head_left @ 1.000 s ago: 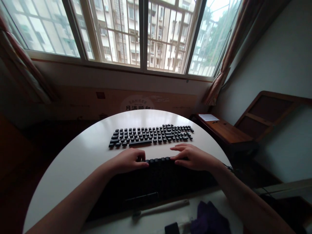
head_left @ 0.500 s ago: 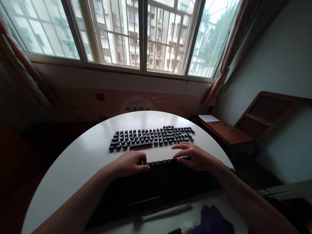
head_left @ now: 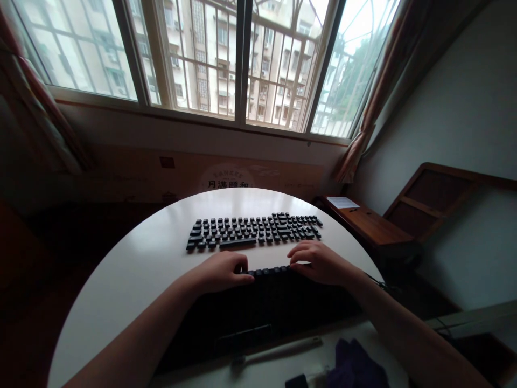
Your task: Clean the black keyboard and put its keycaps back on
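A black keyboard (head_left: 266, 307) lies across the near part of the white round table (head_left: 117, 285), its main area dark and without visible keycaps. One row of black keycaps (head_left: 270, 271) stands along its far edge. My left hand (head_left: 224, 269) is curled over that edge at the row's left end, thumb on the near side. At the right end, my right hand (head_left: 317, 261) has its thumb and bent fingers drawn together at a keycap; the fingertips partly hide it. Beyond both hands, many loose keycaps (head_left: 238, 243) are laid out in keyboard order.
Nearest me lie a pale-handled brush (head_left: 283, 350), a purple cloth (head_left: 355, 366) and a small dark object (head_left: 297, 381). A cable (head_left: 375, 280) runs off the table's right side. Past the table stand a wooden bench (head_left: 371, 226) with a paper sheet (head_left: 342, 202) and a barred window.
My right hand's fingers, more stretched out before, have bent inward toward the thumb, and the hand sits slightly further left along the key row. My left hand keeps its place. The view has shifted slightly.
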